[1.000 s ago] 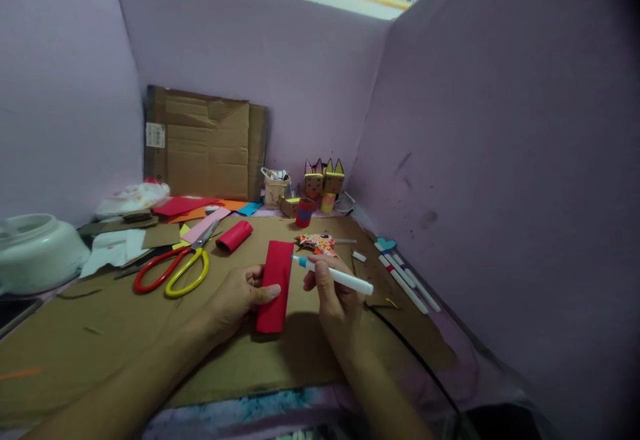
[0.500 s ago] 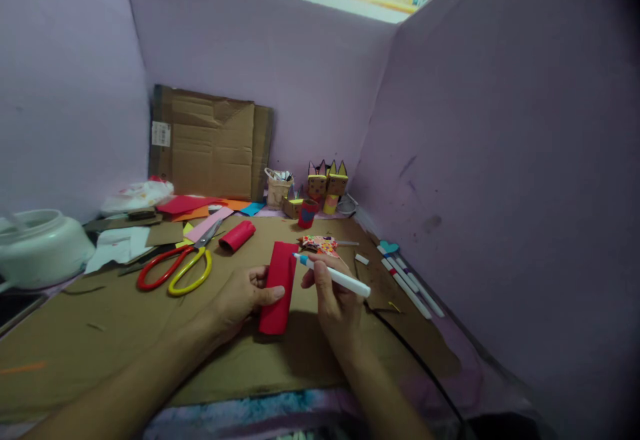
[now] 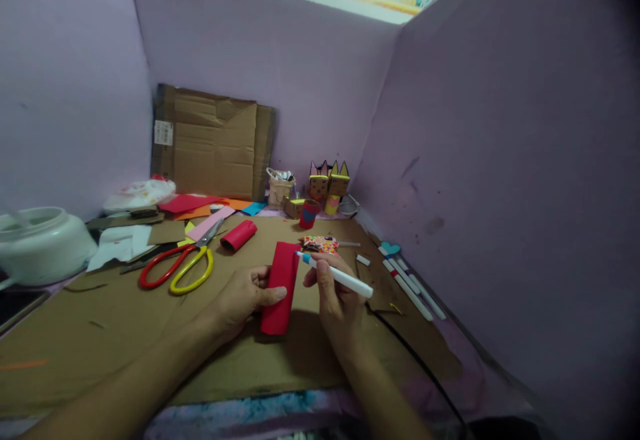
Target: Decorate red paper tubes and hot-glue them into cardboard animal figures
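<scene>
A flattened red paper-covered roll (image 3: 283, 273) is held upright near the middle of the cardboard sheet by my left hand (image 3: 253, 293), thumb across its front. My right hand (image 3: 340, 300) grips a white marker (image 3: 345, 279) with a blue collar; its tip is at the roll's upper right edge. Whether the tip touches cannot be made out. Farther back and to the left lies a rolled red tube (image 3: 239, 236). Scissors (image 3: 196, 253) with one red and one yellow handle lie left of it, blades pointing away.
Coloured paper (image 3: 195, 204) and scraps are at the back left, beside a white pot (image 3: 40, 247). Small cardboard figures (image 3: 330, 183) and a red cup (image 3: 309, 215) stand at the back. Several white markers (image 3: 407, 283) lie right, near a black cable (image 3: 415, 353).
The whole view has shifted slightly, moving the scene a little to the right. Both hands keep their holds on the red roll and the marker.
</scene>
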A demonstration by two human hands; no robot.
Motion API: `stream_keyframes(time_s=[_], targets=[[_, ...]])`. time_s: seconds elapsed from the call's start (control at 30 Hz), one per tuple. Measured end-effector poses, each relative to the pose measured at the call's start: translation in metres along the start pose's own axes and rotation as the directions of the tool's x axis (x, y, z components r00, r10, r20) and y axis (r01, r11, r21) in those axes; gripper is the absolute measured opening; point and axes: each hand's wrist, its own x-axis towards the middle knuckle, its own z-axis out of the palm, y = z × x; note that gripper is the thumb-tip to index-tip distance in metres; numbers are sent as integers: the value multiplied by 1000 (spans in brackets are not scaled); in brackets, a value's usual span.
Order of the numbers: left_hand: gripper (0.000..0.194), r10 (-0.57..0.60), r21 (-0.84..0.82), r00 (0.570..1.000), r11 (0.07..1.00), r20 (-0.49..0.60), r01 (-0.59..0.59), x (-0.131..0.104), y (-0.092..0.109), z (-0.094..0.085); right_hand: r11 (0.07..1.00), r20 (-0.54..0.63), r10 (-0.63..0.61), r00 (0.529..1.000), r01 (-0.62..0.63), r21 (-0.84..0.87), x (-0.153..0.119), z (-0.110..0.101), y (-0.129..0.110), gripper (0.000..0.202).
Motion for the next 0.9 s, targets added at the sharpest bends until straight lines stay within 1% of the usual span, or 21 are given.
stream_keyframes(time_s=[0.1,0.33,0.53,0.73,0.9], targets=[[54,-1,0,1000,1000,-13,1,1,0,0,1000,-1,3,1000,-3,-7,0,0,1,18],[57,-10,-4,1000,1000,-6,10,-1,5,4,1000,-18,-11,1000,11,-15,0,1,2,18],[56,-23,5,1000,1000,-17,23,-2,5,5,1000,0,-5,1000,5,-2,0,2,5,17],[54,-9,6,1000,1000,5,9,0,2,2,999,27,-30,999,30,22,1,3,3,16],[57,-16,-2,1000,1000,-11,16,0,3,2,998,39,-68,997,68,7,1,2,1,17]])
